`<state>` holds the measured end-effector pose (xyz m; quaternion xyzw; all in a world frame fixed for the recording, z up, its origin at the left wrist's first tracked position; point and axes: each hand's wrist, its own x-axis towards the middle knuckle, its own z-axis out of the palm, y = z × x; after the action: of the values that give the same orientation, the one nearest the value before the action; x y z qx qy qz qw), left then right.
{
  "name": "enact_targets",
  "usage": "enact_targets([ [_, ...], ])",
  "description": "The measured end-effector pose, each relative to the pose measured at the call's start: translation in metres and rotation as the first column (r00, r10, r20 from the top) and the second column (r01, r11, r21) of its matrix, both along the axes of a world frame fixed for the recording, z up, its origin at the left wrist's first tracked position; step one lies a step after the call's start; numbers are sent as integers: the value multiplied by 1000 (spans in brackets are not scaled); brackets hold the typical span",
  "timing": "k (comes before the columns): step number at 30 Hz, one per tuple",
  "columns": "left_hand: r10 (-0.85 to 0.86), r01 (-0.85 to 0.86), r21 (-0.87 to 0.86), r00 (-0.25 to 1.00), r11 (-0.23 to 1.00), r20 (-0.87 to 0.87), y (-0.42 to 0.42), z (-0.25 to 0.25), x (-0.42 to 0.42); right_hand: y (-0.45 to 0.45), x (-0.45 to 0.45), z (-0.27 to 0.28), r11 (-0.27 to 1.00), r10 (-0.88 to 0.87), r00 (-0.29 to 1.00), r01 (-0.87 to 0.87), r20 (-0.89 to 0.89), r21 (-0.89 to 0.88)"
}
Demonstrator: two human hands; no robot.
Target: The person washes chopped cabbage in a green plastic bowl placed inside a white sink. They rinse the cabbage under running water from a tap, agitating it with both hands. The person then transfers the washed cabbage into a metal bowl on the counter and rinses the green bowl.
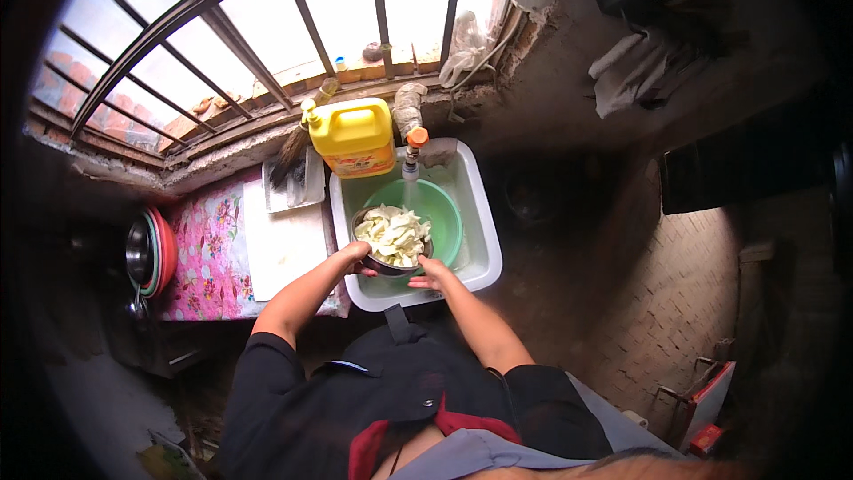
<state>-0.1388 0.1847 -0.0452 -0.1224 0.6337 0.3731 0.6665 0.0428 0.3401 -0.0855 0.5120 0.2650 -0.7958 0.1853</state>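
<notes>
A metal bowl (386, 267) heaped with pale cut vegetable pieces (394, 233), perhaps cabbage, is held between my two hands. My left hand (360, 259) grips its left rim, thumb on top. On the near right side, my right hand (431, 273) has its thumb at the rim and its fingers beneath. The bowl is over a green plastic basin (448, 217), which stands inside a larger white sink basin (490, 240). Water runs from a tap with an orange handle (418, 137), just beyond the bowl, into the green basin.
A yellow jug (353, 137) stands at the sink's far left corner. Left of it are a white tray (313, 195) with a brush (288, 157), a white board (283, 260), a flowered tablecloth (200, 260) and nested bowls (154, 253). A barred window (293, 20) rises behind.
</notes>
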Motion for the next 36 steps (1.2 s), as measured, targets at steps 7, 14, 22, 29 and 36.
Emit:
enact_targets([
  [7,-421,339,-355,888,871,-184,53,46,-5,-11,-7,-51,989,71,991,-55,114,-138],
  [14,-829,631,-540,461,557,-317,109,116,-6,-5,-2,-77,851,62,983,38,173,-523],
  [22,-788,689,-404,425,601,-446,106,92,-3,0,-4,-39,725,75,980,73,184,-685],
  [29,-370,386,-40,843,922,-391,84,84,-3,1,-5,-30,702,109,990,-10,94,-712],
  [36,-245,272,56,925,961,-290,77,98,-6,13,2,-27,679,110,990,-7,91,-734],
])
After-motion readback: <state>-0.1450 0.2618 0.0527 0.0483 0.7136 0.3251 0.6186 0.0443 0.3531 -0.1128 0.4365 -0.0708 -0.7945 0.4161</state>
